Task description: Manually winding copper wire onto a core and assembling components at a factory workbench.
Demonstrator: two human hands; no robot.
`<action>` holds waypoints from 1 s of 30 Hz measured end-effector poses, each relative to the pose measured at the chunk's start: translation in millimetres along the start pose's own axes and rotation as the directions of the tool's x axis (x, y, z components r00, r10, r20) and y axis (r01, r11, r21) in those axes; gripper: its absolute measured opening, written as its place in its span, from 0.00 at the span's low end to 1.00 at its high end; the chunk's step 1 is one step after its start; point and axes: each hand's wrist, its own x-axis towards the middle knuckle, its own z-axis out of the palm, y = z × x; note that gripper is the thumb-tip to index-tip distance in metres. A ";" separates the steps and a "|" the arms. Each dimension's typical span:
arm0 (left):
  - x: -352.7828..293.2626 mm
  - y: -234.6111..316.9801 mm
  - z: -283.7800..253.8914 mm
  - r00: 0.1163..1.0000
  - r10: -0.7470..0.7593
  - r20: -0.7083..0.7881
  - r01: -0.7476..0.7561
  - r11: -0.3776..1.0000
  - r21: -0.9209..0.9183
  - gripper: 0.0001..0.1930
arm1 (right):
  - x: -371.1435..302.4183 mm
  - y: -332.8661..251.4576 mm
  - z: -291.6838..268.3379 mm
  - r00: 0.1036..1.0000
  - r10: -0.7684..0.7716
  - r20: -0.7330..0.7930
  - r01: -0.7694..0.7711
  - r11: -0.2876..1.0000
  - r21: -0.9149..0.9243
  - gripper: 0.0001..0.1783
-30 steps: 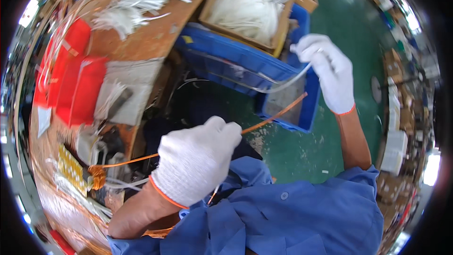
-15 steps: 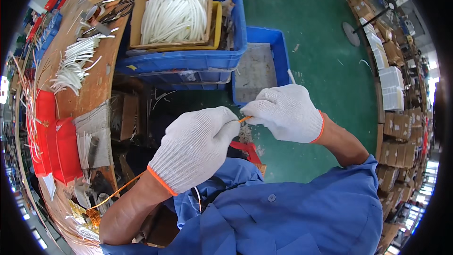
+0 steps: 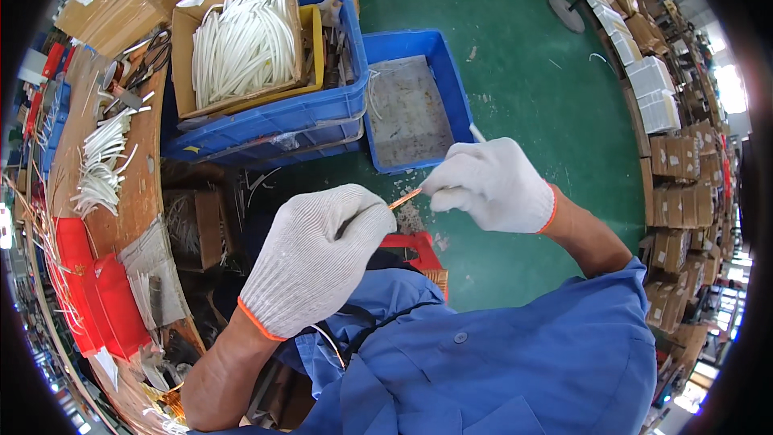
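Observation:
My left hand (image 3: 316,256), in a white knitted glove with an orange cuff, is closed on a thin copper-coloured wire (image 3: 405,198). The wire spans a short gap to my right hand (image 3: 493,187), gloved alike, whose thumb and fingers pinch its other end. A short piece of white tube (image 3: 477,134) pokes out at the top of my right hand; most of it is hidden in the glove. Both hands are held in the air in front of my blue jacket (image 3: 483,338).
Left stands a wooden bench (image 3: 137,193) with white tubes (image 3: 105,165) and red bins (image 3: 105,298). Ahead, a carton of white tubes (image 3: 245,40) sits on a blue crate (image 3: 274,129); a lower blue tub (image 3: 411,97) is beside it. A red stool (image 3: 419,250) stands below my hands.
My hands have moved slightly apart, and a longer stretch of wire shows between them. The whole view has shifted, with the crates now farther left.

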 end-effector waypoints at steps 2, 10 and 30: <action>-1.6 0.1 1.2 1.000 0.014 -0.019 -0.014 1.000 -0.008 0.11 | 2.3 -3.2 1.2 0.999 -0.045 0.024 0.048 0.992 -0.117 0.10; -3.4 5.2 4.9 1.000 -0.014 -0.015 0.013 1.000 -0.007 0.10 | 3.0 -2.7 11.8 0.992 0.014 0.124 0.016 0.972 -0.234 0.15; -4.5 5.6 8.6 1.000 -0.013 -0.004 0.013 1.000 0.018 0.11 | 9.0 2.8 4.7 0.984 -0.100 0.148 0.130 0.969 -0.208 0.18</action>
